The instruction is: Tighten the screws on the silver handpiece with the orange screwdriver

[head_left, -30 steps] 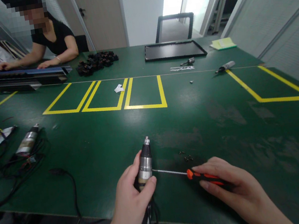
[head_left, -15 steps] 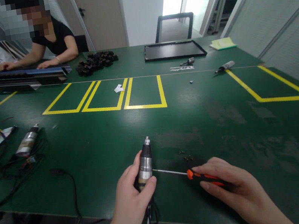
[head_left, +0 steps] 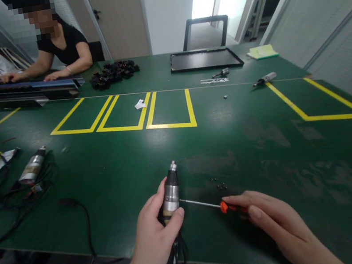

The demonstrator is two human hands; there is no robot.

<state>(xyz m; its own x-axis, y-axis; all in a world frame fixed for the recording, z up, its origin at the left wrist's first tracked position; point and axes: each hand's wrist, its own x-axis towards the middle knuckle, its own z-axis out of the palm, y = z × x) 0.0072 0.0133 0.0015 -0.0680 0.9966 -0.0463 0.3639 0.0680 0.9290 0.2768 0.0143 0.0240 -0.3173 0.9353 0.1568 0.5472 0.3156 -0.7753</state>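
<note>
My left hand (head_left: 160, 229) is closed around an electric screwdriver (head_left: 171, 194), a silver and black cylinder whose bit end points away from me. Its cable hangs down below my hand. My right hand (head_left: 276, 218) grips the orange and black handle of a hand screwdriver (head_left: 203, 203). The thin shaft of that tool points left, and its tip meets the right side of the silver body. Several small screws (head_left: 219, 185) lie on the green table just beyond the handle.
Another electric screwdriver (head_left: 33, 166) lies among black cables at the left. A cable plug (head_left: 67, 202) rests nearer. Farther back are a pile of black parts (head_left: 114, 73), a framed panel (head_left: 205, 59) and a grey tool (head_left: 265, 79). Two people (head_left: 63, 47) sit at the far left.
My right fingers have shifted round the screwdriver handle, with the thumb now higher and farther over it. My left hand and the electric screwdriver stay in place.
</note>
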